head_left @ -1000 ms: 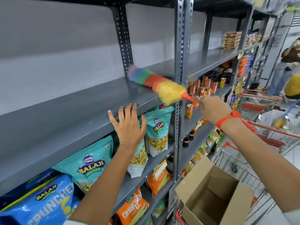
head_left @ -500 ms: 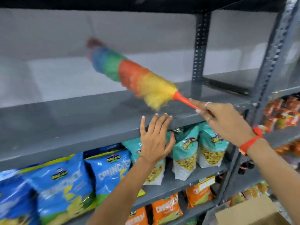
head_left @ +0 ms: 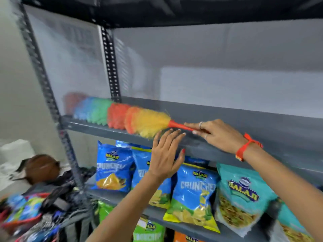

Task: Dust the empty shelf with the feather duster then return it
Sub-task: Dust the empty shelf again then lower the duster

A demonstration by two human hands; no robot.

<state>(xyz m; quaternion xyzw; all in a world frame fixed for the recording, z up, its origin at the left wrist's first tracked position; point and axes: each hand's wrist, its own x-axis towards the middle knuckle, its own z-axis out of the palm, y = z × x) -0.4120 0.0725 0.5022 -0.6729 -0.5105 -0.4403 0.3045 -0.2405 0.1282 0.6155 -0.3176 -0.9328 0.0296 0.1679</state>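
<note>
Nearest to me, my left hand (head_left: 165, 157) was open and flat, held nothing, and only its fingertips (head_left: 172, 132) were at the front edge of the empty shelf (head_left: 244, 119); whether they touched the metal I cannot tell. My right hand (head_left: 217, 135), a little further, gripped the orange handle of the feather duster (head_left: 122, 116) between thumb and fingers. Half a second before, the duster was lifted and tilted above the middle of the board; now it lay low along the front edge, and its tip reached the left end of the shelf near the upright post (head_left: 111, 63). I judged from this that the sweep had come to the last corner, so the dusting was almost finished and the return was still to do. The head looked soft and thick, in bands of yellow, orange, green, blue and red, blurred at the far tip.
</note>
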